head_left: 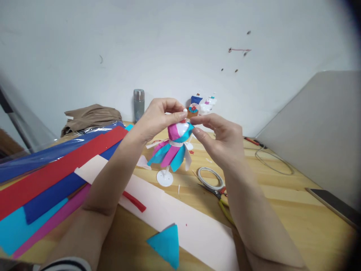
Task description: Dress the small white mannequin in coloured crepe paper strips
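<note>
A miniature dress form (178, 130) stands upright on a round white base (165, 178), clad in a pink and turquoise bodice with a white belt. Its skirt (170, 154) is made of pink, turquoise and pale strips. At the neck, beside a white knob, my left hand (162, 114) is closed on the form's top. My right hand (217, 133) is closed at the form's right shoulder, thumb and forefinger near the turquoise strip; what they pinch there is too small to make out. A bit of red shows at the neckline between the fingers.
Crepe paper sheets in red (64, 163), blue, turquoise and pale pink (180, 210) lie left and in front. A turquoise triangle (166, 244), tape roll (211, 178), scissors (213, 191), a phone (335, 205) and a thermos (139, 105) are around. Two decorated figures stand behind.
</note>
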{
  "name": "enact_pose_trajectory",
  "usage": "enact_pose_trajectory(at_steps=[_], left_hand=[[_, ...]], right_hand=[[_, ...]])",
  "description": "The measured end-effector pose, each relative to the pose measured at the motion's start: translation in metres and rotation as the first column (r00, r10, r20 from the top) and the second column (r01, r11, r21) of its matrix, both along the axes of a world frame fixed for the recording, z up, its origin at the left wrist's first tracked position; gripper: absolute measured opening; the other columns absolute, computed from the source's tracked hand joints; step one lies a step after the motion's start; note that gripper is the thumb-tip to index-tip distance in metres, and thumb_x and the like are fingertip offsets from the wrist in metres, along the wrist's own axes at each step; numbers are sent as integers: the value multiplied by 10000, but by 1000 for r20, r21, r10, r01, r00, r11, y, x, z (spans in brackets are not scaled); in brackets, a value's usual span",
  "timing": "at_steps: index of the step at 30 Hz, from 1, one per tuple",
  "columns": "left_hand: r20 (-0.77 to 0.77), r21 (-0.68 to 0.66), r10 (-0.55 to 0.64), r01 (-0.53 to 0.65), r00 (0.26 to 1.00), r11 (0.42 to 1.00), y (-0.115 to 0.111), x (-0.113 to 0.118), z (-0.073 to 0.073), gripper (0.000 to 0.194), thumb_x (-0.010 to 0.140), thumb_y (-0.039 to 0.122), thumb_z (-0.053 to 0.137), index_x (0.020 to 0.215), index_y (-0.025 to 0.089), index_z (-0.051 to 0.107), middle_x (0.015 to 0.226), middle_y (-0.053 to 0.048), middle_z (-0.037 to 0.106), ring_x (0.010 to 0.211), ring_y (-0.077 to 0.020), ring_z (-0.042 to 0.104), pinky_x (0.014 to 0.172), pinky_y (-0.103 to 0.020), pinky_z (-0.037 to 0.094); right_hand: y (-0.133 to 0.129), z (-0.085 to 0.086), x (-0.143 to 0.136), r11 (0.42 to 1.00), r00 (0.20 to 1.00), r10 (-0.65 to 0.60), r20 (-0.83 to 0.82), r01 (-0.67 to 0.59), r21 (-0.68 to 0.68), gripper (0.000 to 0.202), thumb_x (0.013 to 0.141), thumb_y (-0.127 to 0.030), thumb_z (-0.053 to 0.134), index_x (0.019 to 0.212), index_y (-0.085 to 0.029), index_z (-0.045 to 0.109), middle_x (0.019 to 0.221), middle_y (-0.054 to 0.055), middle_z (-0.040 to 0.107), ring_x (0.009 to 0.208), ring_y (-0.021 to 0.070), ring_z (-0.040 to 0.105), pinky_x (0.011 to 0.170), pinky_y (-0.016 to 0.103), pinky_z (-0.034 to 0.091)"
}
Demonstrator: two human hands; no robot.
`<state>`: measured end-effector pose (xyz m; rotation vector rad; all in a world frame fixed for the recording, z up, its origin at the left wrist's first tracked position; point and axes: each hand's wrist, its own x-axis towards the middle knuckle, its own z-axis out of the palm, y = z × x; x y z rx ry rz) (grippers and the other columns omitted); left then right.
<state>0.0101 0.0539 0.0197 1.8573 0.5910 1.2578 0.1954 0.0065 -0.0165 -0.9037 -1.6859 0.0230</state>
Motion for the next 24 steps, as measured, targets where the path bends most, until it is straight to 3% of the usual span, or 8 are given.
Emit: enact_pose_trajectory(at_steps=[5,12,17,24], left_hand=[[-29,-2,-3,3,1000,1000,-4,-2,1,121,798,294,759,781,178,731,792,-24,755,824,-182,723,812,-312,587],[-76,-33,-49,46,996,998,-7,-18,9,195,794,323,814,866,146,778,865,-75,781,837,-201,745,796,-325,603],[-138,-32,36,-40,990,999,-13,-28,16,173,807,317,805,876,160,780,866,-77,786,876,-230,751,772,-321,616],[-175,60,135,-126,975,990,-12,-36,16,187,847,340,766,918,171,802,1000,-91,795,945,-248,709,859,-389,591]], right_hand=[[2,-2,-2,1000,1000,18,-21,-18,-14,116,851,-261,707,951,-248,766,995,40,806,971,238,735,917,438,571],[0,0,-4,993,994,68,-91,-76,-93,111,866,-312,728,948,-244,762,1003,56,804,988,253,744,942,470,563],[-1,-2,-6,981,992,95,-78,-107,-160,132,870,-329,740,975,-254,765,1013,54,807,995,253,748,929,466,567],[-3,-5,-10,964,986,160,-49,-167,-207,259,888,-346,735,1127,-250,760,1166,75,789,1108,268,724,1008,488,540]])
